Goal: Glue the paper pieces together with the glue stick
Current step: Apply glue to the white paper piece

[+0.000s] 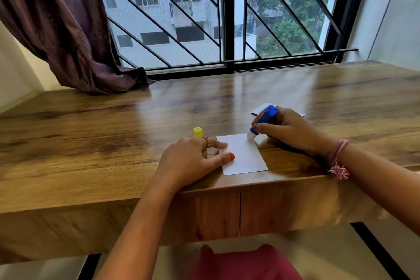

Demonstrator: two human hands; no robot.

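Nearest, the wooden desk (91, 143) carries a white paper piece (243, 154) at its front edge, pinned by the left hand's (191, 159) straight fingertips. Right hand (288, 129) grips the uncapped blue glue stick (263, 120), tip touching the paper's far corner. Gluing looks barely begun; another paper piece (261, 108) behind waits unjoined, yellow cap (198, 132) aside.

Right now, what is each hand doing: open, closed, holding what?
Left hand: open, fingers pressing the paper piece flat.
Right hand: gripping the glue stick, tip on the paper.

Wooden desk (113, 125) beneath barred window (227, 13), seemingly purple curtain (56, 22).
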